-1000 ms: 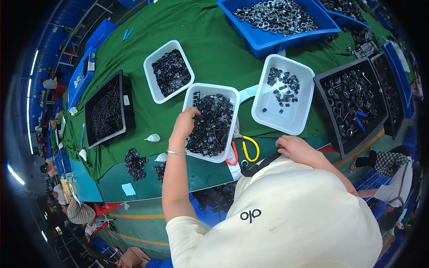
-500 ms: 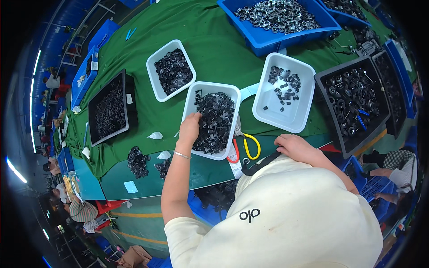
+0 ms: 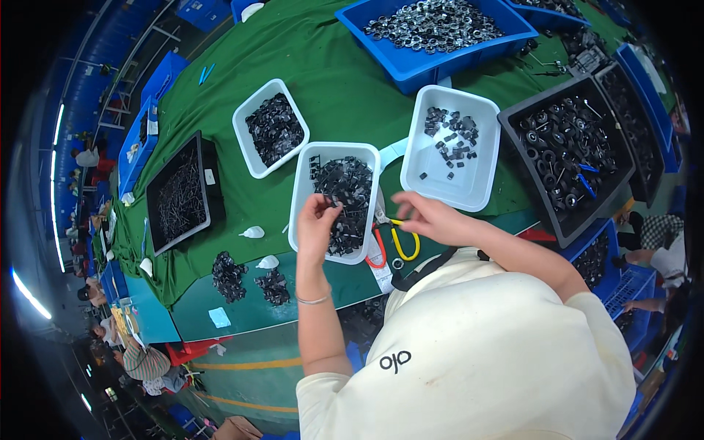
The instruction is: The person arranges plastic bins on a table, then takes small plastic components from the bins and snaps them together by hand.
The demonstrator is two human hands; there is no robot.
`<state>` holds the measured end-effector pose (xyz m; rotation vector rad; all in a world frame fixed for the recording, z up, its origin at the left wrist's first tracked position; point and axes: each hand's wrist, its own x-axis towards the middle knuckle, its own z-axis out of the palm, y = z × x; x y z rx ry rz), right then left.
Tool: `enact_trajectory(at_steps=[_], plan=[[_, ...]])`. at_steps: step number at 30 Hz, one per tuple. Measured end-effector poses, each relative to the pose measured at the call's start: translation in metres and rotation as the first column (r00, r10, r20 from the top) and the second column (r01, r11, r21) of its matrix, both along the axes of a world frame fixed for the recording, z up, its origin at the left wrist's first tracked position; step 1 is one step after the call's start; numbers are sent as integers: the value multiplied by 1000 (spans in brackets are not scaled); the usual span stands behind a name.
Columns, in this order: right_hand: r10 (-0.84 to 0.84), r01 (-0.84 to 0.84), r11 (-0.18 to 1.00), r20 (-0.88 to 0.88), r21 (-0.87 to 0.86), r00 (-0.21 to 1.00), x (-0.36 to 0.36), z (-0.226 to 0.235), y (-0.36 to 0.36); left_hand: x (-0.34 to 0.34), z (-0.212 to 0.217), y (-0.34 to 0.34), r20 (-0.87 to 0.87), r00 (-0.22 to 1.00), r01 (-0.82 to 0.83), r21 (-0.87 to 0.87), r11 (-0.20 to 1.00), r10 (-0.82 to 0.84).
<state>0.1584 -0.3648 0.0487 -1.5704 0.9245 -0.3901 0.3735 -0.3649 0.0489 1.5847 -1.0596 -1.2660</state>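
My left hand is over the near left part of a white tub heaped with small black plastic pieces. Its fingertips are pinched together on what looks like one small black piece, partly hidden by the fingers. My right hand hovers right of that tub with its fingers bent but apart, and nothing shows in them. Just below it lies a pair of scissors with one yellow and one red handle. A second white tub, with fewer black pieces, stands beyond the right hand.
Another white tub of black parts stands far left, near a black bin of thin dark pieces. A blue bin of shiny rings is at the back. A black bin of wheel-like parts stands right. Small black piles lie front left.
My right hand has lifted from the table edge and moved left toward the middle tub. My left fingers have drawn back nearer in the tub and now pinch together. The whole view has shifted slightly.
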Motion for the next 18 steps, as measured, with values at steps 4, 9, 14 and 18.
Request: enact_trajectory(at_steps=[4,9,14,18], plan=[[-195,146,967,238,208,952,31,-4,-22,-30,3,10,73,979,194,-34,980,-191],[-496,388,835,229,390,838,19,-16,-27,-37,1,24,-71,996,50,-49,998,-53],[-493,300,761,211,575,844,12,-13,-22,-29,-22,29,-66,944,-328,-105,939,323],[-199,95,886,188,453,962,33,-10,-11,-43,-26,19,194,901,-343,-233,910,389]])
